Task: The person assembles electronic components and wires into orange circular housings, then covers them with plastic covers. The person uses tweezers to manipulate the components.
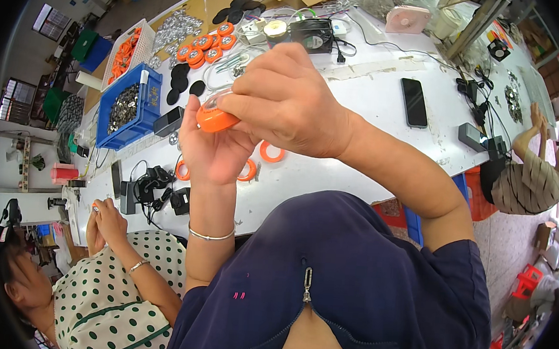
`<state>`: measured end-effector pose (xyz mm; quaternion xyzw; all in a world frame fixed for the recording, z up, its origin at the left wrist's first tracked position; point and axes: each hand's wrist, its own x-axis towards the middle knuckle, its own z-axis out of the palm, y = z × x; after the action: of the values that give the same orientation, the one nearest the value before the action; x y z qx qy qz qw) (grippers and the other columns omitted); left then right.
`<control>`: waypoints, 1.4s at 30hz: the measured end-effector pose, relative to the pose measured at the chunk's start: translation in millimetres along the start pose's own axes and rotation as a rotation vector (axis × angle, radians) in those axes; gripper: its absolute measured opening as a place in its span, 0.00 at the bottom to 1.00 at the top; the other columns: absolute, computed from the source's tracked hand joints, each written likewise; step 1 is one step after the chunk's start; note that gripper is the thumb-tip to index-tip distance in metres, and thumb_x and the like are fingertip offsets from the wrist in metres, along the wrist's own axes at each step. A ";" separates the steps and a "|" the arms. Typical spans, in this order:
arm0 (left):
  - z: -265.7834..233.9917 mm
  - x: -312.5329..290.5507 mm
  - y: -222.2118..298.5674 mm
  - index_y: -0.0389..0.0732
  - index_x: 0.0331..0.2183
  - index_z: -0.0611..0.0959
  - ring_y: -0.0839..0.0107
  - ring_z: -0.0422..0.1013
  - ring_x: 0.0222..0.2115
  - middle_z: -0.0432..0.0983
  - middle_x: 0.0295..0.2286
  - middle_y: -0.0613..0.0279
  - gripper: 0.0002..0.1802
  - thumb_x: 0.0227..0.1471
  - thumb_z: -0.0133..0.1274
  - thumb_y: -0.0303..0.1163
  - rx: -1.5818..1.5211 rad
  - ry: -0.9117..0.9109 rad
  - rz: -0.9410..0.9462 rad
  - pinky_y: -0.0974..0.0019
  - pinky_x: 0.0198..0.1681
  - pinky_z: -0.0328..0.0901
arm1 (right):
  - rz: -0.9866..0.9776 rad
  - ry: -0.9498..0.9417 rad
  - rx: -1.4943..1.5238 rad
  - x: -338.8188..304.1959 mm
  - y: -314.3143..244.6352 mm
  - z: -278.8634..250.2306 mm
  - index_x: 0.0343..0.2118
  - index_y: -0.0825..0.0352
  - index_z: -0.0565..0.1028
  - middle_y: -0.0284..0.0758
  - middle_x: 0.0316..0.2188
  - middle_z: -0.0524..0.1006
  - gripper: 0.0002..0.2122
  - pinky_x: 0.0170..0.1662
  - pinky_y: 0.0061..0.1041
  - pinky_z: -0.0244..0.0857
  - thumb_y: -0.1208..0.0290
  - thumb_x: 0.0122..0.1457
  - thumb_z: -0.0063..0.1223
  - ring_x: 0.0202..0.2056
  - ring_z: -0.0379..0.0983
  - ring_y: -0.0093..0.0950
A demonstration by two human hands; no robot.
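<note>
I hold a small round orange part (214, 119) with a clear cover on top, raised above the white table (376, 90). My left hand (211, 151), with a thin silver bracelet on the wrist, cups the part from below. My right hand (288, 100) pinches and presses its top edge with thumb and fingers. Two orange rings (271, 152) lie on the table just under my hands.
A blue crate of small metal pieces (127, 107), a white basket of orange parts (126, 52), black discs (181, 80), a row of orange parts (204, 45), a small black fan (312, 35) and a black phone (415, 102) lie on the table. A person in a dotted top (112, 292) works at left; another person (530, 182) sits at right.
</note>
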<state>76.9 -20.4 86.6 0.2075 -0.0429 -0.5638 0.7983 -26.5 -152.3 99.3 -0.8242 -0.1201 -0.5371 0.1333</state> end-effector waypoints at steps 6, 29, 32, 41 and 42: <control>-13.0 4.3 2.0 0.31 0.42 0.70 0.57 0.69 0.43 0.71 0.40 0.49 0.30 0.61 0.28 0.50 -0.211 -0.152 -0.027 0.53 0.48 0.64 | 0.057 -0.081 0.096 -2.9 3.8 3.2 0.33 0.57 0.77 0.24 0.30 0.74 0.15 0.41 0.27 0.58 0.70 0.39 0.65 0.35 0.69 0.26; 3.6 -1.0 -9.3 0.39 0.31 0.74 0.68 0.71 0.31 0.73 0.29 0.59 0.21 0.60 0.32 0.45 -0.032 0.134 0.011 0.63 0.39 0.67 | 0.089 -0.008 0.151 -7.5 -5.8 5.8 0.31 0.58 0.76 0.25 0.30 0.74 0.14 0.42 0.28 0.58 0.66 0.39 0.66 0.35 0.69 0.27; 27.2 -3.9 -15.6 0.37 0.33 0.75 0.65 0.70 0.37 0.73 0.33 0.57 0.24 0.60 0.31 0.46 -0.017 0.175 0.043 0.60 0.44 0.65 | 0.139 0.047 0.116 -8.8 -9.1 3.6 0.32 0.57 0.76 0.25 0.31 0.73 0.15 0.41 0.28 0.59 0.65 0.39 0.66 0.35 0.69 0.26; -3.6 1.5 -16.5 0.36 0.39 0.74 0.64 0.70 0.39 0.73 0.36 0.56 0.28 0.62 0.28 0.49 0.098 0.103 0.193 0.63 0.44 0.66 | 0.002 -0.004 0.125 -7.1 -12.8 10.2 0.34 0.61 0.76 0.29 0.32 0.74 0.16 0.37 0.26 0.62 0.70 0.39 0.65 0.34 0.71 0.28; -1.8 1.1 -15.3 0.36 0.40 0.73 0.64 0.70 0.39 0.73 0.36 0.56 0.27 0.62 0.28 0.49 0.110 0.033 0.215 0.63 0.44 0.66 | -0.005 -0.005 0.129 -7.1 -12.7 9.8 0.34 0.61 0.76 0.29 0.32 0.74 0.16 0.37 0.26 0.62 0.70 0.39 0.65 0.34 0.71 0.28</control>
<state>64.3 -25.1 78.9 0.2544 -0.0824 -0.4684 0.8421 -25.2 -137.3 90.2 -0.8149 -0.1570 -0.5265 0.1843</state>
